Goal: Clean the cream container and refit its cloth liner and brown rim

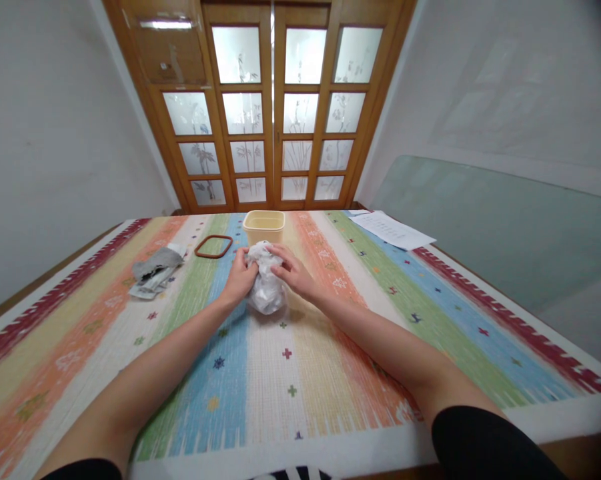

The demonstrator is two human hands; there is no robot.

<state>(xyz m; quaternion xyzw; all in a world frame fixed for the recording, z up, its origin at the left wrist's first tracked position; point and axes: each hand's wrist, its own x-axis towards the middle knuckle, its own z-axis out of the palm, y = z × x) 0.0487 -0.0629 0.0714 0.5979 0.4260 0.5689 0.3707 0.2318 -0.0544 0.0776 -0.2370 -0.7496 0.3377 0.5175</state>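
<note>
A crumpled, whitish translucent plastic bag [267,293] is between my two hands, low over the striped tablecloth. My left hand [241,275] grips its left side, with the fingers curled into the plastic. On the other side my right hand [296,272] holds the upper right part of the bag between thumb and fingers. What the bag contains, if anything, I cannot make out. Just behind it stands a cream-yellow plastic tub [264,225], its open top facing up. A brown rounded-square ring [213,246] lies flat to the left of the tub.
Torn grey and silver packaging [156,272] lies on the left of the tablecloth [290,373]. Printed white paper sheets [394,231] rest at the far right. A pale glass panel [500,227] leans on the right wall, and wooden glazed doors [273,133] stand beyond the table.
</note>
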